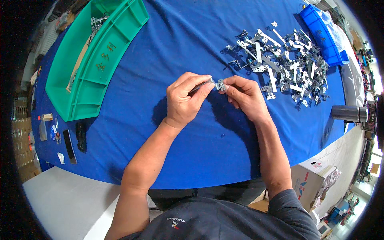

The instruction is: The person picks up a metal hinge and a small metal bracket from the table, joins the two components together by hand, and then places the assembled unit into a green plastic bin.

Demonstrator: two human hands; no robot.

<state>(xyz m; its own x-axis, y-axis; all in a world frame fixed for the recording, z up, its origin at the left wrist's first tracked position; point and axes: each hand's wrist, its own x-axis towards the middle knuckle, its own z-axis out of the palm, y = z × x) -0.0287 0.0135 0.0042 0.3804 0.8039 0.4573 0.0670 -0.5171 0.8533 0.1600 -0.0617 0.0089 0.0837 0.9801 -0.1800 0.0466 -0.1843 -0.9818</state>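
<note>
Above the middle of the blue cloth, my two hands meet over a small silvery metal bracket point(220, 84) with holes in its end. My right hand point(246, 96) pinches that end between thumb and fingers. My left hand point(185, 98) is closed on a metal piece too, its thumb and fingertips pressed together. A dark edge of metal shows under the left fingers; most of it is hidden, and I cannot tell whether both hands hold one bracket or two joined pieces. To the right lies a loose heap of similar metal brackets point(296, 67), silvery and dark, tangled together.
On the left stands a long green bin point(90, 90) with metal pieces inside. A blue bin point(322, 34) sits at the far right, and a dark cylinder point(349, 113) at the right edge. A phone-like black slab point(69, 146) and small items lie at lower left; a cardboard box point(310, 182) stands below right.
</note>
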